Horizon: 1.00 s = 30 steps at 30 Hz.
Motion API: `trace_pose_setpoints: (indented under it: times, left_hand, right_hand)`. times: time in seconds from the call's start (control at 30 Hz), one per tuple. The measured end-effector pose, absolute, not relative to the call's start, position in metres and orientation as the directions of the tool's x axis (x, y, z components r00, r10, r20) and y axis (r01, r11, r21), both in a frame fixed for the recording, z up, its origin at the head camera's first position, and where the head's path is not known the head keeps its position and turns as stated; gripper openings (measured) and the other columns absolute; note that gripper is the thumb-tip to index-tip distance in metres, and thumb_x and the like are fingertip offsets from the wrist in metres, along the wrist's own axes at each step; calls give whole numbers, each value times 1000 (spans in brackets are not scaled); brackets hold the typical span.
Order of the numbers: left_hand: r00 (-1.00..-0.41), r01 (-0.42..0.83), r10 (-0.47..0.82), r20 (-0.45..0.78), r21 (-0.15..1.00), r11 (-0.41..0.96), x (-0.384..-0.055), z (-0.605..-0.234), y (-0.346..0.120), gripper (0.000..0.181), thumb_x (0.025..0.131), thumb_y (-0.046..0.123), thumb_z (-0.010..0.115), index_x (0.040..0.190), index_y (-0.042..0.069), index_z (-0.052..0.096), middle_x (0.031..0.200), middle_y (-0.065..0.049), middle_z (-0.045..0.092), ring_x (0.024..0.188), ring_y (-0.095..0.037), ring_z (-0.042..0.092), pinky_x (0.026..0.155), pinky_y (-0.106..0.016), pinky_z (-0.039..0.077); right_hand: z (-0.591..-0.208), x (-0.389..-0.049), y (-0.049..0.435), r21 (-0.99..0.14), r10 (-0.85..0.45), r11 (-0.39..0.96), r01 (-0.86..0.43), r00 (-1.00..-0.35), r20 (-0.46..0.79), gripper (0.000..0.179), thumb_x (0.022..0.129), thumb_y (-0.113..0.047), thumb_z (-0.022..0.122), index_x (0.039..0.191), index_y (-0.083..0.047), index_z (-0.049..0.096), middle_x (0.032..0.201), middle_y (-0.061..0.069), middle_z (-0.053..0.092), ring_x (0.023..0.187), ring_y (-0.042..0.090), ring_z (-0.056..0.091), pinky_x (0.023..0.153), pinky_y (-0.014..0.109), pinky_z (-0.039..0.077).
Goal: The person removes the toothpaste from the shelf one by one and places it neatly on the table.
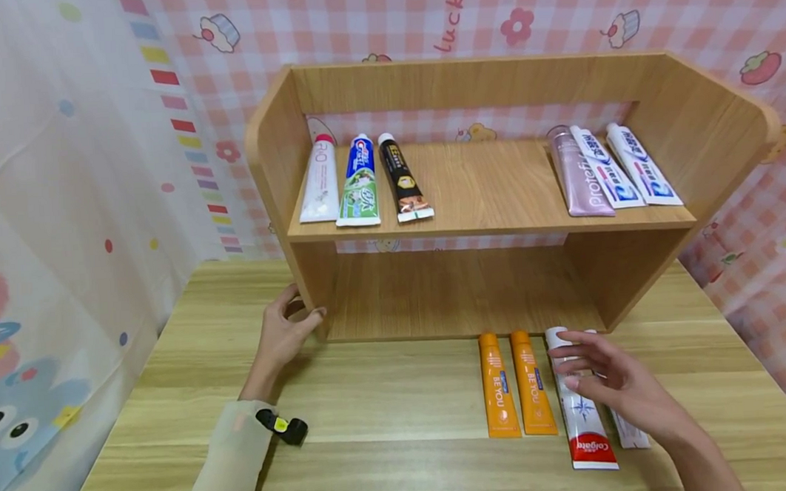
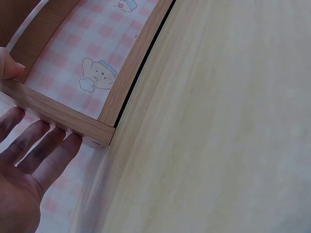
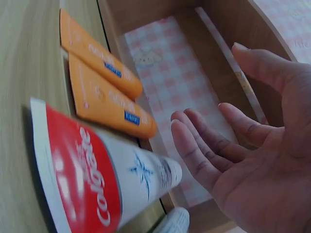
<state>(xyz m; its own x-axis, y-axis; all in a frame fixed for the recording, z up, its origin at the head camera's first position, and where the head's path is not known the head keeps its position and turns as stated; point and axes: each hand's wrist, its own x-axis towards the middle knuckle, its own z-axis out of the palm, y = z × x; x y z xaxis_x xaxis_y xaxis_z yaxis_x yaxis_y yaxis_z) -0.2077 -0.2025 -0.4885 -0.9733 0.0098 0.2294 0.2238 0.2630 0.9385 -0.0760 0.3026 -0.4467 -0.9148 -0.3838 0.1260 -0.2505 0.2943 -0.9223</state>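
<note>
My left hand (image 1: 284, 339) grips the front edge of the left side panel of a wooden desktop shelf (image 1: 314, 275). In the left wrist view its thumb lies on the inner face and the fingers (image 2: 56, 158) on the outer one. Over a red-and-white Colgate toothpaste tube (image 1: 583, 417) hovers my right hand (image 1: 623, 385), fingers loosely bent and holding nothing. A second white tube (image 1: 633, 434) lies partly hidden under that hand. To the left, two orange BE YOU toothpaste tubes (image 1: 499, 396) lie side by side, caps toward the shelf.
On the upper board lie a pale tube (image 1: 321, 182), a blue-green tube (image 1: 359, 184) and a black tube (image 1: 403, 178) at left. A mauve tube (image 1: 579, 176) and two white-blue tubes (image 1: 644, 167) are at right. Patterned curtains hang behind the wooden table (image 1: 391, 461).
</note>
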Motion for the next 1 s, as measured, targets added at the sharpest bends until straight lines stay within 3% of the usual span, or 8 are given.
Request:
trace_pose_setpoints:
  times: [0.37,0.6,0.8,1.0]
  left_hand:
    - [-967,245,-2,255,929,279,-208,-489,-200,49,86,4,71,135,5,63,126,-20,67,116,-34,64,90,-21,54]
    - [-967,245,6,253,931,271,-208,-487,-201,50,86,5,72,135,7,63,126,-20,67,116,-34,64,89,-19,54]
    - [-970,236,13,241,937,257,-208,-487,-203,53,88,6,72,140,9,61,131,-20,66,119,-35,63,88,-18,54]
    - [-972,230,12,234,939,257,-207,-488,-203,55,87,7,72,141,9,61,133,-19,65,120,-36,63,88,-18,54]
  right_hand:
    - [-433,-81,287,-961,-536,56,-270,-821,199,66,98,16,48,158,3,25,152,16,51,129,20,62,103,30,54]
    - [-417,-89,273,-922,-616,-113,-370,-702,357,74,93,24,44,158,10,13,155,30,42,135,26,57,107,33,52]
    - [-403,-100,260,-878,-666,-248,-409,-586,461,75,93,21,46,157,15,7,158,34,35,143,34,48,114,35,46]
    - [-386,-107,251,-842,-672,-302,-447,-527,521,74,97,13,49,155,17,4,159,36,31,146,36,44,120,35,39]
